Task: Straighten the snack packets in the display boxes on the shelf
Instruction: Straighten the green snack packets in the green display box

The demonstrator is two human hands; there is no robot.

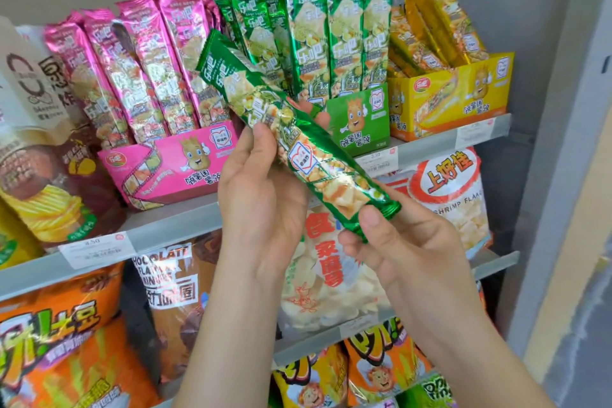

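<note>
Two hands, one green packet, held clear of the boxes

One long green packet is out of its box and held in the air in front of the shelf. It lies on a slant: its upper end points up and left, across the gap between the pink and green boxes, and its lower end points down to the right. The left hand has its grip closed round the packet's middle, with the thumb on the printed front and fingertips showing past the far edge. The right hand has its grip closed on the lower sealed end, thumb on top and fingers curled beneath.

Three boxes stand side by side on the shelf behind. The pink display box is on the left, and its pink packets stand with their tops leaning left. The green display box is in the middle; its green packets stand upright in a front row, with more of them behind and to the left. The yellow display box is on the right, its yellow packets also tipped to the left.

Beside the pink box stands a brown chip bag. A price tag sits on the shelf rail. Below are a shrimp-flake bag and orange bags.
</note>
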